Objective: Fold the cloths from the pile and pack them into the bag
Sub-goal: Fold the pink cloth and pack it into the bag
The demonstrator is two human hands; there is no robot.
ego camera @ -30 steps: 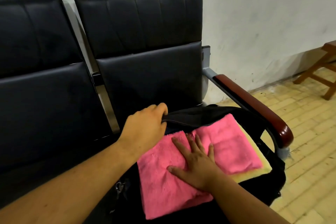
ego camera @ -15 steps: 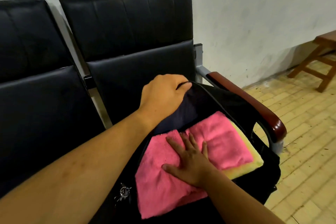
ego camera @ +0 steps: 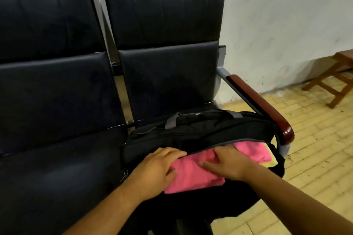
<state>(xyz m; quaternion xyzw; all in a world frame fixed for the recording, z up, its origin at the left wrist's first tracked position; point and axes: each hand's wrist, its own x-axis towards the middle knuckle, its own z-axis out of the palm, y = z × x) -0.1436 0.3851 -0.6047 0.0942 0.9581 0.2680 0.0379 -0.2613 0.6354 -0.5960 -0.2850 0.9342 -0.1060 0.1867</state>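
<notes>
The bag (ego camera: 133,149) is black and lies on the right-hand seat of the black padded bench (ego camera: 57,177), against the wood-topped armrest (ego camera: 263,105) at the bench's right end. The bag's flap (ego camera: 219,129) lies low over the far part of the opening; a grey strap (ego camera: 170,122) shows on its far side.

Contents:
- Pink cloth (ego camera: 193,175): folded, lying in the bag opening. The near part is exposed; the far edge is covered by the flap.
- Yellow cloth (ego camera: 273,162): under the pink cloth, with only a narrow strip showing at the right side of the opening.

Grip state:
- Left grip (ego camera: 158,166): grasping the flap at its near edge. The fingers curl over the top of the edge and the thumb lies below it, against the left end of the pink cloth.
- Right grip (ego camera: 227,162): released, palm down, pressing flat on the pink cloth. The fingers are extended and reach the flap's edge.

Surroundings: a pale wall (ego camera: 277,25) stands behind the bench. A wooden stool (ego camera: 336,82) stands on the yellow brick-pattern floor (ego camera: 315,158), at the far right, well apart from the bag
</notes>
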